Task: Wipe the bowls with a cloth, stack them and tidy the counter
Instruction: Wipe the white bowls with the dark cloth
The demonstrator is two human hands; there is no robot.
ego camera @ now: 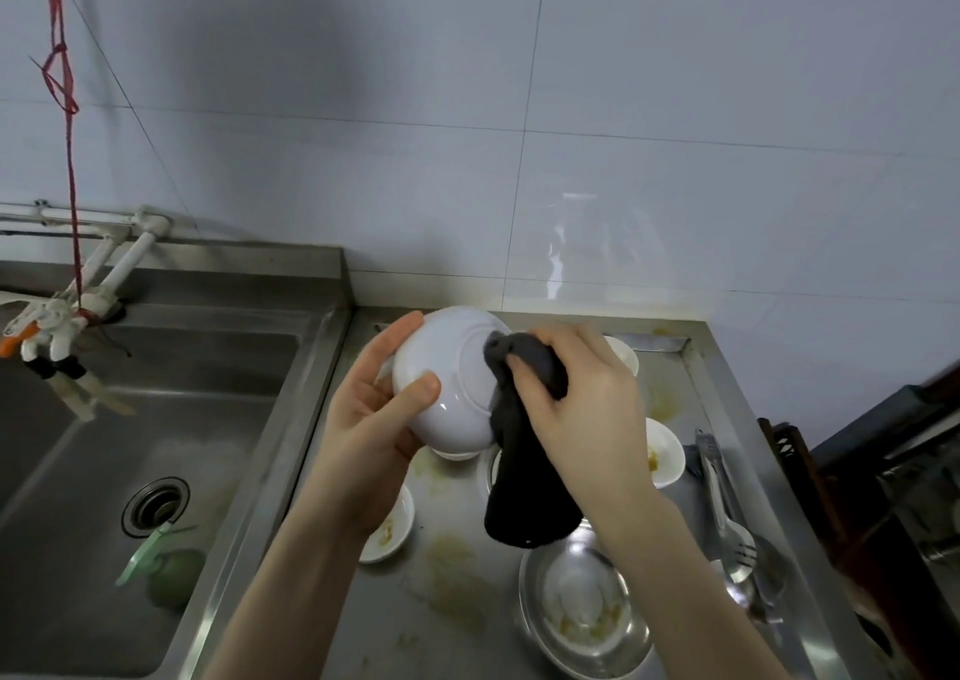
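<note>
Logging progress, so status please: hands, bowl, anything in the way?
Left hand grips bowl, underside up. Right hand presses cloth on its base. Dirty dishes below; nothing blocking.

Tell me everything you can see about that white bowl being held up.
The white bowl is glossy, ceramic by its look, and turned with its underside and round foot ring toward the camera, above the steel counter. The left hand holds its rim, thumb on the outside. The right hand presses a dark cloth against its base. Its inside is hidden.
</note>
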